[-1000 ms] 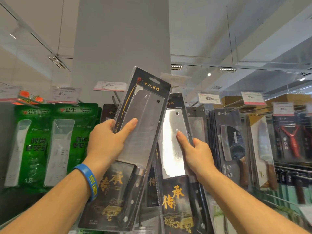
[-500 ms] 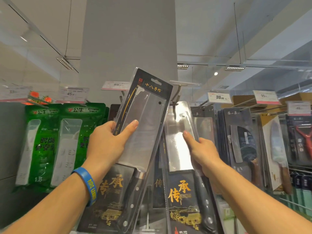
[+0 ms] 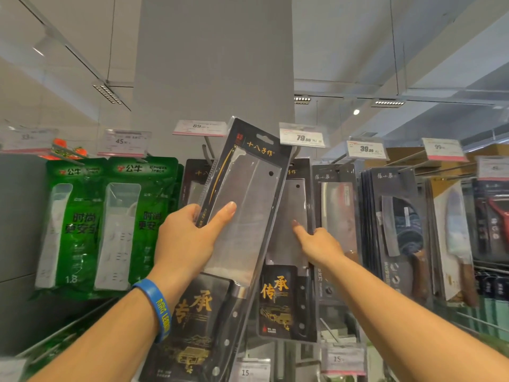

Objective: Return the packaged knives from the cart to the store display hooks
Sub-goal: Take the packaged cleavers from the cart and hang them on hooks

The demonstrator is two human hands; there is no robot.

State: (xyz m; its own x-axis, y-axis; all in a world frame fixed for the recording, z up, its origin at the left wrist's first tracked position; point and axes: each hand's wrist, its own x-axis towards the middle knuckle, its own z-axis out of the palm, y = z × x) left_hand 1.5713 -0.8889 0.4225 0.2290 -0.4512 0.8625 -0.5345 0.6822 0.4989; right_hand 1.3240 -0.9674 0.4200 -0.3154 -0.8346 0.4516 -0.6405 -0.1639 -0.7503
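Hung knife pack (image 3: 292,285) went back, now far on display under 79 tag (image 3: 302,137); right hand (image 3: 321,245) pinches its right edge, thumb on front. Left hand (image 3: 184,238) clamps held knife pack (image 3: 248,216), tilted, near. Advice: straighten it, aim hang slot (image 3: 260,139) at hook (image 3: 207,151), slide slowly

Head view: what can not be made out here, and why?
- Whether the right cleaver pack sits on a hook: head view, its top is partly behind the left cleaver pack.
- Left pack's bottom: head view, cut off by the lower edge.
- Far-left price tag: head view, blurred.
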